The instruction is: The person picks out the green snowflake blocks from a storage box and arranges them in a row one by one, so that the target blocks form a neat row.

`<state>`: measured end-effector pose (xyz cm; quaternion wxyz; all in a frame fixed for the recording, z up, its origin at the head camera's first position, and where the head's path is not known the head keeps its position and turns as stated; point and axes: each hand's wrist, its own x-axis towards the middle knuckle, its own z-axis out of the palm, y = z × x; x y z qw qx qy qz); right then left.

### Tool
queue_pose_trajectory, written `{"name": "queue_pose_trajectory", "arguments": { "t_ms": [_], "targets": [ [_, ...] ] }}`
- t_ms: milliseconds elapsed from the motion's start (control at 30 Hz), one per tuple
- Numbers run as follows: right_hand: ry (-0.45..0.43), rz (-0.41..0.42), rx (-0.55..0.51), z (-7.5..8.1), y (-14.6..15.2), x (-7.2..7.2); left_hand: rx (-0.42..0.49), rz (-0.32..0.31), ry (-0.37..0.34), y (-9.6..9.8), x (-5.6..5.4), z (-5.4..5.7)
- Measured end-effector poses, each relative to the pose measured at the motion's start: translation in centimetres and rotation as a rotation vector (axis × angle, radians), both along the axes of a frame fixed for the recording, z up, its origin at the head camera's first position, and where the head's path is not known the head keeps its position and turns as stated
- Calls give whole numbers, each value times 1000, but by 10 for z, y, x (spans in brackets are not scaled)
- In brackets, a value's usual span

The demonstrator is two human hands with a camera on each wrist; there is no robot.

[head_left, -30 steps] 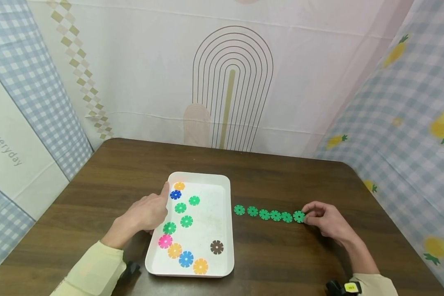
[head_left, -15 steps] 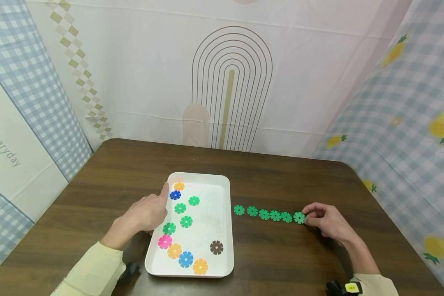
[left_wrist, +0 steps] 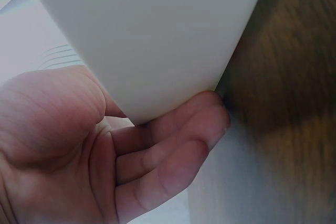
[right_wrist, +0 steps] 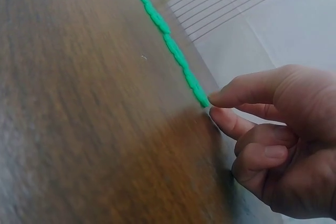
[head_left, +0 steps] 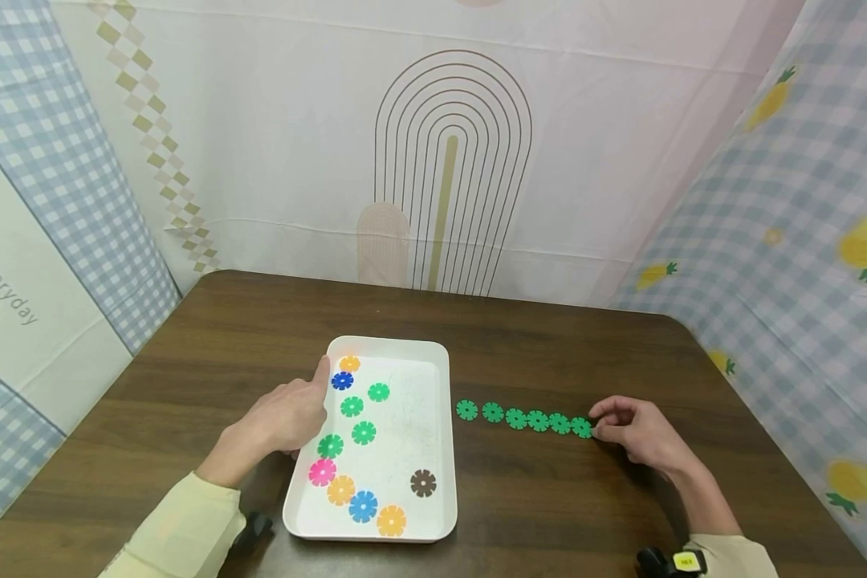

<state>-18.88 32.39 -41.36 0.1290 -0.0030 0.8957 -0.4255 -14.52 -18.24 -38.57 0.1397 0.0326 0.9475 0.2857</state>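
Six-slot-style notched plastic discs, all green, form a row on the table right of the white tray [head_left: 442,449]. At the row's right end, the last green notched disc [head_left: 581,428] lies flat against its neighbour [head_left: 559,423]. My right hand [head_left: 639,429] pinches that end disc's edge between thumb and index fingertips, as the right wrist view shows at the tip of the green row [right_wrist: 178,59]. My left hand [head_left: 289,416] holds the tray's left side, index finger along the rim. In the left wrist view, the other fingers [left_wrist: 168,156] curl at the tray wall's lower edge.
Inside the tray lie several loose discs: green [head_left: 364,433], pink [head_left: 322,472], orange [head_left: 391,520], light blue [head_left: 364,506], dark blue [head_left: 343,380] and brown [head_left: 423,483]. The brown wooden table [head_left: 535,506] ends at a cloth backdrop [head_left: 274,160].
The end green disc has moved slightly left and down, from a small gap to meeting its neighbour in the row. My left hand and the tray have stayed put.
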Motion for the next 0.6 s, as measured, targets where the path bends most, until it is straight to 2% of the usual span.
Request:
{"name": "queue_pose_trajectory", "arguments": {
  "t_ms": [167, 300, 600],
  "targets": [
    [19, -9, 36, 5, 2, 1, 16, 32, -11, 1, -2, 0],
    [72, -15, 63, 13, 0, 1, 16, 39, -13, 1, -1, 1],
    [196, 68, 68, 39, -31, 0, 17, 32, -13, 0, -1, 1]
  ]
}}
